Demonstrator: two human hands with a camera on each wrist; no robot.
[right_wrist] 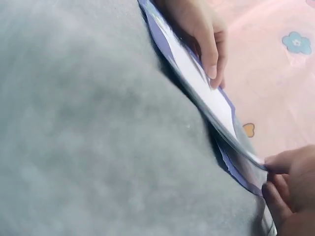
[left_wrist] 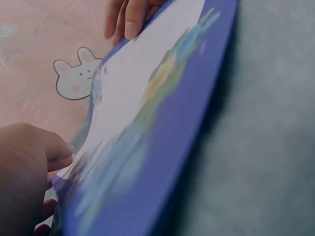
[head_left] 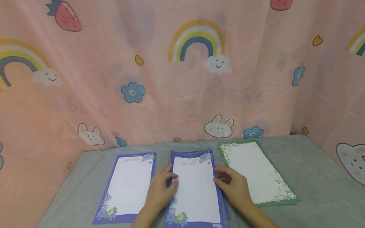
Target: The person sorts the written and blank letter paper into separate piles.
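A small stack of purple-bordered writing paper [head_left: 197, 190], printed with blue flowers, is between the two hands. The left hand [head_left: 159, 192] grips its left edge, thumb on top; in the left wrist view the left hand [left_wrist: 27, 172] has its other fingers partly under the paper. At the right edge, the right hand [head_left: 236, 187] pinches the paper between thumb and fingers. In the right wrist view the right hand [right_wrist: 293, 184] holds upper sheets slightly raised, with another purple edge [right_wrist: 236, 174] showing below them. How many sheets each hand holds cannot be told.
Another purple-bordered sheet [head_left: 130, 186] lies flat to the left, by the left forearm. Green-bordered paper [head_left: 251, 172] with white flowers lies to the right, behind the right hand. The grey cloth-covered table [head_left: 318, 196] meets a pink patterned curtain [head_left: 170, 121] at the back.
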